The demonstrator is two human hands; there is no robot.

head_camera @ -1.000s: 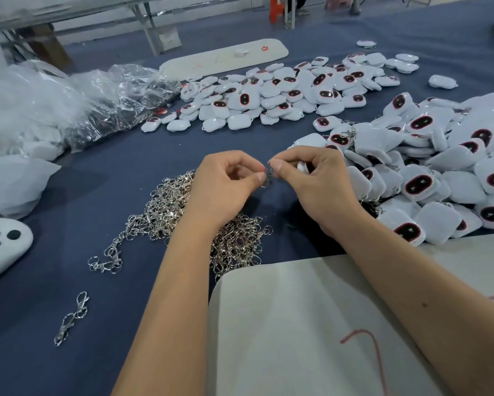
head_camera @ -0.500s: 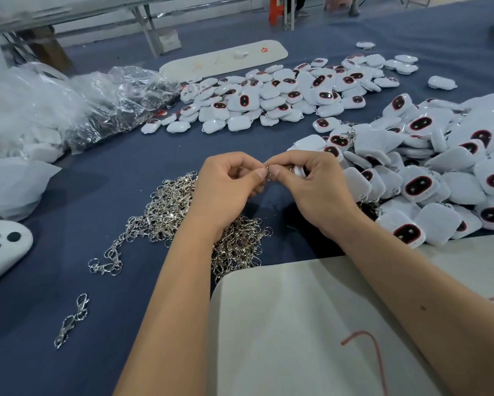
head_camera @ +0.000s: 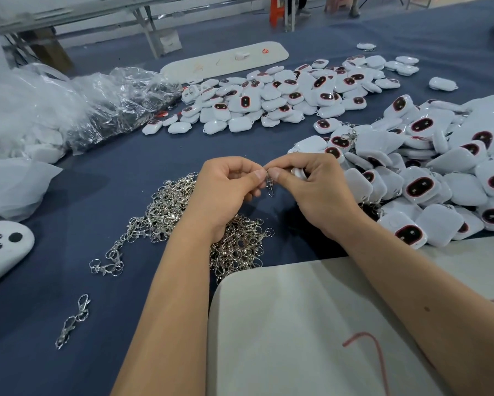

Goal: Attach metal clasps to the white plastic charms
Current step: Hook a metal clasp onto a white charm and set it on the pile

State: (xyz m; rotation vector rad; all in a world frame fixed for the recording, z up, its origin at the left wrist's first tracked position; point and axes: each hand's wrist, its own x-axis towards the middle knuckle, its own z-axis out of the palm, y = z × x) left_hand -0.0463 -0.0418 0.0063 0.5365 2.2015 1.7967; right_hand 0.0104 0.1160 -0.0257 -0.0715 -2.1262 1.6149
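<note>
My left hand (head_camera: 225, 190) and my right hand (head_camera: 311, 187) meet fingertip to fingertip above the blue table. Between them a small metal clasp (head_camera: 270, 185) hangs down, pinched by my left thumb and finger. My right hand grips a white plastic charm (head_camera: 298, 173), mostly hidden under its curled fingers, and touches the clasp's ring with its thumb. A heap of loose silver clasps (head_camera: 165, 212) lies under my left wrist. A big pile of white charms with dark oval faces (head_camera: 428, 178) sits at the right.
A second spread of charms (head_camera: 283, 95) lies further back. Clear plastic bags (head_camera: 97, 110) crowd the left. A beige board (head_camera: 297, 324) covers the near table under my right forearm. Two linked clasps (head_camera: 73, 320) lie near left. A white ghost-shaped piece (head_camera: 3, 247) sits at the left edge.
Both hands have stayed together at the same spot with small finger movements. The clasp now hangs visibly below the fingertips.
</note>
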